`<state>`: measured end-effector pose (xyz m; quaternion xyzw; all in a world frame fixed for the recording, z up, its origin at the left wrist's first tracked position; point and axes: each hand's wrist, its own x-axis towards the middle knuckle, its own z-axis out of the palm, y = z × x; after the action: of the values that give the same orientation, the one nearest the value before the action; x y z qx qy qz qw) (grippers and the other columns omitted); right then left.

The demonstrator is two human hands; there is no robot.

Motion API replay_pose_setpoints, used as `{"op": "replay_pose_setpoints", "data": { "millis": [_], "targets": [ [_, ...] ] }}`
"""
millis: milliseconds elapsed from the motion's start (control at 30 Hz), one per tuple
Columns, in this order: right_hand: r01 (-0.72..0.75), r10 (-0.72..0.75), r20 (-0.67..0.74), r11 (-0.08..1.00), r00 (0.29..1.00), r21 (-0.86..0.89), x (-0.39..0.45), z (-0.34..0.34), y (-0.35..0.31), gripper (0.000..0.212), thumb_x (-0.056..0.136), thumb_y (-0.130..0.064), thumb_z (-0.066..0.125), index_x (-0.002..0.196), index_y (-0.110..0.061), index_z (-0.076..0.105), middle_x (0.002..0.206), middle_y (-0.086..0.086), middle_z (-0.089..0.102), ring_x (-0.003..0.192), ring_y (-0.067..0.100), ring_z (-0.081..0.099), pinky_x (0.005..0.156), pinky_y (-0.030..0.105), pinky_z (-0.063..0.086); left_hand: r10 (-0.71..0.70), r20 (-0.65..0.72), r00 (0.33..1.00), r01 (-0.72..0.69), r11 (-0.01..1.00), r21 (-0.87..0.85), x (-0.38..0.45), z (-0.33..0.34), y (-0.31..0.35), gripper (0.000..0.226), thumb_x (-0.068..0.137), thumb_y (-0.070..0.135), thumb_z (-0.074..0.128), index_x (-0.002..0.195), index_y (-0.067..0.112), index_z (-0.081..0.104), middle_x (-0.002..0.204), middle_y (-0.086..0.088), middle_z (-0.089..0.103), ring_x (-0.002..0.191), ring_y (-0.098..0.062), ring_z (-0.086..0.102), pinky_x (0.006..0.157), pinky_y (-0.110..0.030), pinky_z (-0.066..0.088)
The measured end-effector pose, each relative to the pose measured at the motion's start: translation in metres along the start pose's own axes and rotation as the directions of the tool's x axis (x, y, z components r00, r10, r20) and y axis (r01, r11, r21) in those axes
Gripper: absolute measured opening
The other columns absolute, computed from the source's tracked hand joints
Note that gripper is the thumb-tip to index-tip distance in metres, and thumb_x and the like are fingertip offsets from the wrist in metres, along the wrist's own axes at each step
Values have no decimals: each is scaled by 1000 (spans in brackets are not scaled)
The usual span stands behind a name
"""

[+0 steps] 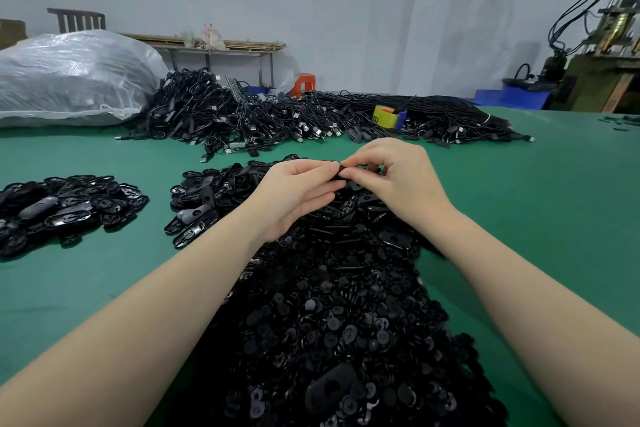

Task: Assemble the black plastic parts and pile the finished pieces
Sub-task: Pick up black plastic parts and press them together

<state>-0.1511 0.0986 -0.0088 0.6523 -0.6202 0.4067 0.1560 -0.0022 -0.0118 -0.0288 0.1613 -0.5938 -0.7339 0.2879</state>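
Note:
My left hand and my right hand meet above the middle of the table, and both pinch one small black plastic part between their fingertips. The part is mostly hidden by the fingers. Beneath my forearms a large heap of loose black plastic parts runs from the near edge toward the hands. A pile of oval black shells lies just left of my left hand. A separate pile of black pieces sits at the far left.
The green table carries a long mound of black cables at the back, with a yellow tape roll on it. A big clear plastic bag lies back left. Machinery stands back right.

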Motion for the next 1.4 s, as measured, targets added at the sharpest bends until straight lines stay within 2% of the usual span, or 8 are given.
{"op": "replay_pose_setpoints", "data": {
  "millis": [433, 733, 900, 1067, 1133, 1200, 1300, 1400],
  "targets": [
    [71, -59, 66, 978, 996, -195, -1, -1, -9, 12, 90, -23, 69, 95, -19, 79, 94, -4, 72, 90, 16, 64, 71, 31, 50, -24, -41, 999, 25, 999, 25, 0, 2, 4, 16, 90, 11, 70, 103, 17, 75, 99, -3, 78, 91, -9, 74, 67, -16, 56],
    [30, -30, 15, 997, 999, -71, 3, -3, -13, 10, 87, -21, 73, 94, -19, 80, 95, -6, 72, 90, 11, 63, 77, 38, 53, -54, -31, 998, 52, 995, -81, -2, 4, 12, 20, 89, 8, 69, 109, 11, 71, 99, -6, 77, 86, -11, 75, 64, -18, 56],
    [170, -183, -47, 965, 982, -198, 0, -4, -13, 16, 91, -22, 67, 100, -15, 79, 98, 0, 72, 88, 22, 66, 70, 37, 54, -72, -36, 997, 64, 979, -194, -1, 6, 14, 14, 91, 6, 66, 103, 10, 72, 90, -5, 77, 79, -9, 74, 64, -17, 56],
    [340, -357, 43, 840, 933, -423, -3, 0, -13, 28, 96, -28, 58, 112, -11, 74, 105, 6, 71, 88, 28, 66, 68, 38, 55, -89, -52, 995, 73, 965, -250, -1, 5, 14, 13, 93, 7, 64, 104, 10, 70, 81, 0, 76, 71, -6, 72, 61, -14, 55],
    [194, -196, 17, 947, 980, -258, -1, 2, -17, 23, 96, -28, 59, 109, -20, 76, 100, 0, 72, 86, 19, 66, 70, 31, 53, -72, -74, 995, 56, 978, -201, -1, 5, 15, 14, 92, 5, 65, 104, 10, 70, 83, -1, 76, 73, -7, 73, 61, -15, 55],
    [-183, 182, 24, 975, 983, 128, 2, 5, -20, 18, 93, -25, 64, 109, -25, 74, 85, -8, 73, 75, 5, 67, 71, 23, 52, -29, -95, 995, 16, 990, -140, -1, 4, 16, 17, 90, 4, 67, 105, 11, 71, 88, -3, 77, 81, -10, 74, 62, -16, 55],
    [-529, 508, 200, 665, 838, 527, 4, 7, -19, 16, 90, -19, 69, 106, -13, 72, 78, 0, 75, 67, 7, 69, 66, 21, 55, 43, -106, 993, -47, 998, -34, 0, 4, 15, 17, 91, 5, 67, 103, 16, 71, 90, -1, 78, 87, -10, 74, 65, -15, 55],
    [-566, 546, 228, 599, 806, 566, 4, 6, -17, 11, 88, -14, 71, 98, -11, 73, 81, 6, 75, 69, 9, 69, 65, 20, 55, 92, -89, 992, -88, 995, 56, 0, 5, 11, 18, 92, 5, 65, 104, 18, 70, 91, 1, 78, 88, -10, 74, 69, -15, 55]
  ]
}}
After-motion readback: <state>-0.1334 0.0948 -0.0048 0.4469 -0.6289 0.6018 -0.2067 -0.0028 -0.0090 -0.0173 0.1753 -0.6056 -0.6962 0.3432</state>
